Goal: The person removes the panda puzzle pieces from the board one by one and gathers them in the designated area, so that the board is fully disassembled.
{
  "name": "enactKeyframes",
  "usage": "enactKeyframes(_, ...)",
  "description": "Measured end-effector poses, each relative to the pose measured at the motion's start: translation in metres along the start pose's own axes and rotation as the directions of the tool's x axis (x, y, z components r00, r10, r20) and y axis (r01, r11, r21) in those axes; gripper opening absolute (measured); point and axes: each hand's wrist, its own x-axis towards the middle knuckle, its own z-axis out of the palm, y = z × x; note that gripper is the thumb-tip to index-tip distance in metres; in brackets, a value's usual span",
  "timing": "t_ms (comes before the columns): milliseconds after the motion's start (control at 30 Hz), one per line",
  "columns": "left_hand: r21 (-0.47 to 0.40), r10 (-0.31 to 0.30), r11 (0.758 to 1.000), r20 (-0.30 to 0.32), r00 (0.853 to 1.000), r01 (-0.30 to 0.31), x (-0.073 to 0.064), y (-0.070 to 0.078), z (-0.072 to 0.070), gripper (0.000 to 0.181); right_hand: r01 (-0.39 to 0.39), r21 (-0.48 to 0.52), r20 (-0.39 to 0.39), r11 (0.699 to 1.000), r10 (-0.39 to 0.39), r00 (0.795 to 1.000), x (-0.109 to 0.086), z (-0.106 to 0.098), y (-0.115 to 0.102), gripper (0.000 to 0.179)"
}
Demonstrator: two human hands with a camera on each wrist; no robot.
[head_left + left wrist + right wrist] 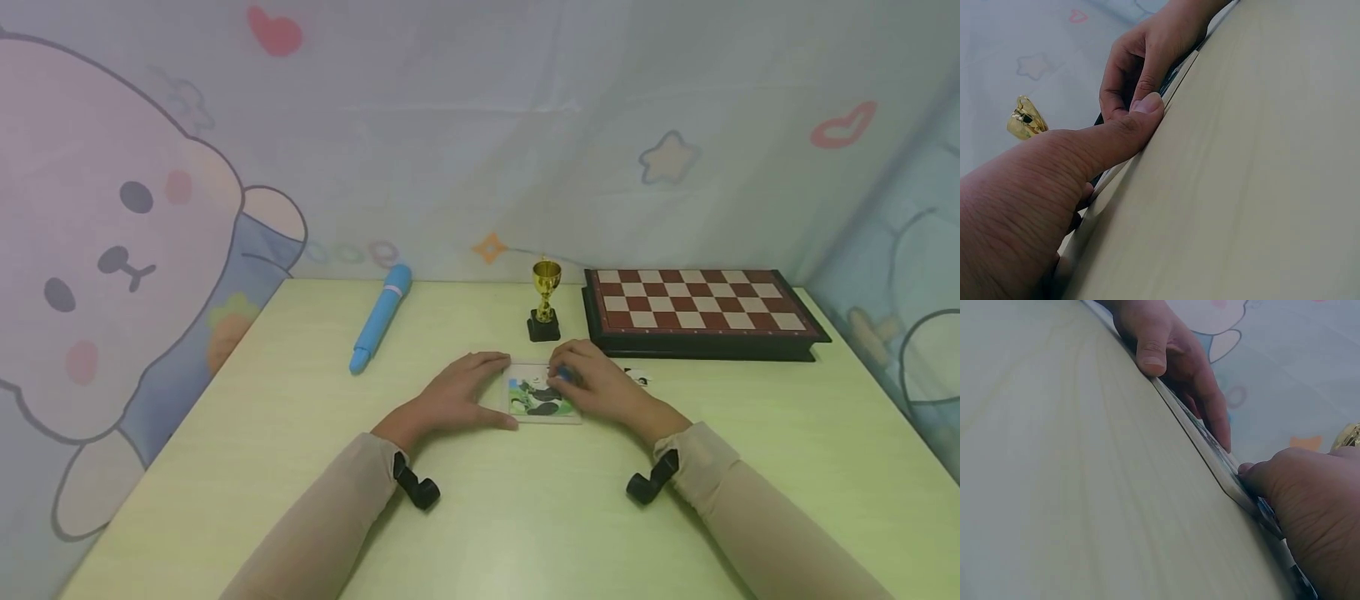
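Note:
A small picture puzzle (pixel 534 400) with a panda on a green ground and a pale frame lies flat on the table. My left hand (pixel 468 392) grips its left side, thumb along the near edge and fingers at the far edge. Over the puzzle's right side, my right hand (pixel 596 379) has curled fingers and pinches a small puzzle piece (pixel 1267 515), mostly hidden by the hand; a bit of blue shows between its fingers in the head view. Another loose puzzle piece (pixel 637 377), white and black, lies just beyond the right hand.
Behind the puzzle stands a small gold trophy cup (pixel 546 292) on a black base. A chessboard box (pixel 697 312) sits at the back right, close to the right hand. At the back left lies a blue microphone-shaped stick (pixel 381 318). A printed cloth (pixel 465 125) hangs behind the table (pixel 495 525).

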Motion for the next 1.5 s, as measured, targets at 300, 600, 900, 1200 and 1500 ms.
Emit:
enactKeyframes(300,0.02,0.015,1.0,0.002,1.0,-0.015,0.0009,0.0008,-0.0015,0.109,0.019,-0.004,-0.019,1.0,-0.019,1.0,-0.0001,0.0018,0.003,0.007)
enactKeyframes(600,0.022,0.009,1.0,0.001,1.0,-0.009,0.0025,-0.0037,0.0011,0.11,-0.009,-0.021,0.01,1.0,0.01,1.0,0.0022,0.0003,-0.0012,0.008)
enactKeyframes(900,0.014,0.02,1.0,-0.002,1.0,-0.02,0.0026,-0.003,0.0005,0.109,0.011,-0.029,0.002,1.0,-0.011,1.0,0.002,-0.0008,-0.001,0.007)
enactKeyframes(1200,0.013,0.012,1.0,-0.005,1.0,-0.012,0.0004,-0.0034,0.0051,0.11,0.019,-0.023,-0.009,1.0,-0.019,1.0,-0.0024,0.0045,0.0024,0.007)
enactKeyframes(1500,0.016,0.034,0.999,-0.015,0.999,-0.034,0.0026,-0.0053,0.0041,0.109,-0.021,-0.038,0.011,0.999,0.021,1.0,0.0002,0.0049,0.0,0.01)
